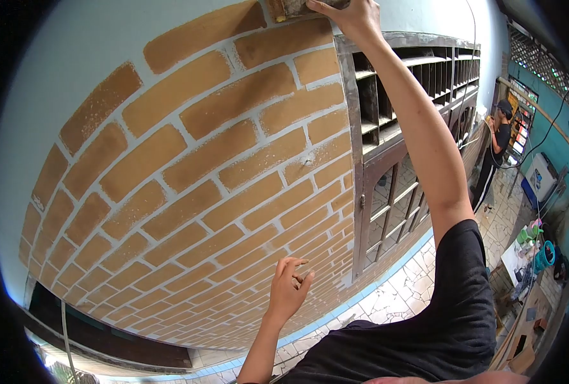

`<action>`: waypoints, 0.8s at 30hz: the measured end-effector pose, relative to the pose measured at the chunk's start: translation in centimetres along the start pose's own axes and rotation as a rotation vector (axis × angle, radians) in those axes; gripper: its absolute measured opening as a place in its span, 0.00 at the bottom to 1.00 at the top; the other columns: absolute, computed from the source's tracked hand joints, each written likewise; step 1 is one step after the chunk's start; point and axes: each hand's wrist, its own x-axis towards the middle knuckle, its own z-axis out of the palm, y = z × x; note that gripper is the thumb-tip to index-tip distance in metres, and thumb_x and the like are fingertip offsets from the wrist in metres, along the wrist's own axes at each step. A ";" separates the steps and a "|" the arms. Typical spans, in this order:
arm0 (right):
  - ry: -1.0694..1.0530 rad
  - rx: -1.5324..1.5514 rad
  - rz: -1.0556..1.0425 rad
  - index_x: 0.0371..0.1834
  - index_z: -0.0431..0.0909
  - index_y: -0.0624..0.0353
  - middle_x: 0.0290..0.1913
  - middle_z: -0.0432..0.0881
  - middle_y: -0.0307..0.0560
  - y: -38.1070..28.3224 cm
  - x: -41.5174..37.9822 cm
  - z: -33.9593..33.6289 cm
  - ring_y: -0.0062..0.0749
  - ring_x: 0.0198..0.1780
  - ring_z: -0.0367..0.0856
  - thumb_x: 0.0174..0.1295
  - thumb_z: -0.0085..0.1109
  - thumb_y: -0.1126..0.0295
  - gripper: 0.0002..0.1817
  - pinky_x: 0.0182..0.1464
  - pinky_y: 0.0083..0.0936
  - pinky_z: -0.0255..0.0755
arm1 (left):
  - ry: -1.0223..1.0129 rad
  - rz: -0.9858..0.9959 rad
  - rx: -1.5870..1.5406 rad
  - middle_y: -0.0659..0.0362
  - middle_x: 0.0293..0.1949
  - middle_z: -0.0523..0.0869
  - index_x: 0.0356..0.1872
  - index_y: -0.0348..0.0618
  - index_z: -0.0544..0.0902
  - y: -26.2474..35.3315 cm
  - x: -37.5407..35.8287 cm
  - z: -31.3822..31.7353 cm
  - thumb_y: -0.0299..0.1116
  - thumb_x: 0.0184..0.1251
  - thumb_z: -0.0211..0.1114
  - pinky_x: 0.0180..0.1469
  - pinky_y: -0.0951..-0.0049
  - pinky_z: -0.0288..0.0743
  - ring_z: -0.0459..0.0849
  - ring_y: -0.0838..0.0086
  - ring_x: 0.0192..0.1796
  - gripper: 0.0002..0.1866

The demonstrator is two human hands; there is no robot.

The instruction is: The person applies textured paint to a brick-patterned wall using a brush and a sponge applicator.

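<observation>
My right hand point(359, 18) is raised to the top of the view, its fingers on a brownish rectangular block point(295, 9). A bit of yellow shows at the block's lower left corner. The block lies over the pale wall point(105, 38), right at the top row of painted ochre-brown bricks point(284, 45); its upper part is cut off by the frame. Lower down, my left hand point(289, 286) hovers in front of the brick pattern with nothing in it, fingers loosely bent and apart. Its fingertips look stained brownish.
A framed window point(387, 211) with slatted vents borders the bricks on the right. Farther back, a person point(500, 137) in dark clothes stands by the wall. A teal bucket point(543, 257), boards and tools lie on the tiled floor point(403, 297) at right.
</observation>
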 end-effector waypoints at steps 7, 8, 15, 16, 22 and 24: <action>-0.313 0.042 0.145 0.45 0.74 0.75 0.52 0.82 0.71 -1.9 1.3 -2.7 0.51 0.51 0.82 0.51 0.83 0.43 0.42 0.51 0.47 0.78 | -0.124 -0.006 0.011 0.54 0.56 0.77 0.57 0.42 0.82 -1.2 0.1 0.8 0.35 0.71 0.72 0.39 0.72 0.80 0.84 0.74 0.38 0.17; -0.413 0.015 0.188 0.49 0.74 0.76 0.56 0.80 0.73 -2.4 1.7 -3.5 0.52 0.54 0.82 0.50 0.83 0.43 0.44 0.53 0.47 0.78 | -0.144 -0.022 -0.004 0.54 0.56 0.77 0.57 0.43 0.82 -1.3 0.1 0.9 0.35 0.71 0.72 0.40 0.73 0.80 0.84 0.74 0.38 0.17; -0.022 -0.009 -0.012 0.71 0.60 0.81 0.64 0.76 0.74 2.7 4.3 3.1 0.58 0.63 0.78 0.41 0.87 0.41 0.67 0.64 0.46 0.77 | -0.159 -0.064 -0.060 0.54 0.56 0.78 0.55 0.43 0.83 -2.2 0.2 1.7 0.34 0.70 0.73 0.40 0.74 0.79 0.83 0.74 0.38 0.16; -0.021 -0.013 -0.011 0.71 0.60 0.81 0.64 0.76 0.74 3.2 4.5 3.2 0.58 0.63 0.78 0.41 0.87 0.41 0.67 0.64 0.46 0.77 | -0.166 -0.068 -0.050 0.55 0.55 0.78 0.55 0.42 0.83 -2.3 0.2 1.8 0.34 0.70 0.73 0.40 0.74 0.79 0.83 0.74 0.38 0.16; -0.108 0.160 0.037 0.73 0.57 0.81 0.69 0.71 0.76 4.7 5.1 3.9 0.57 0.69 0.74 0.40 0.87 0.39 0.70 0.67 0.47 0.74 | -0.188 -0.087 -0.042 0.55 0.55 0.79 0.55 0.41 0.83 -2.6 0.2 2.4 0.33 0.69 0.73 0.40 0.74 0.79 0.83 0.74 0.38 0.16; -0.025 0.223 0.008 0.74 0.56 0.80 0.69 0.70 0.75 5.6 5.1 5.0 0.57 0.70 0.73 0.42 0.86 0.39 0.70 0.68 0.48 0.73 | -0.196 -0.085 -0.034 0.55 0.55 0.79 0.55 0.41 0.83 -2.5 0.3 2.2 0.33 0.69 0.74 0.40 0.74 0.79 0.83 0.74 0.38 0.17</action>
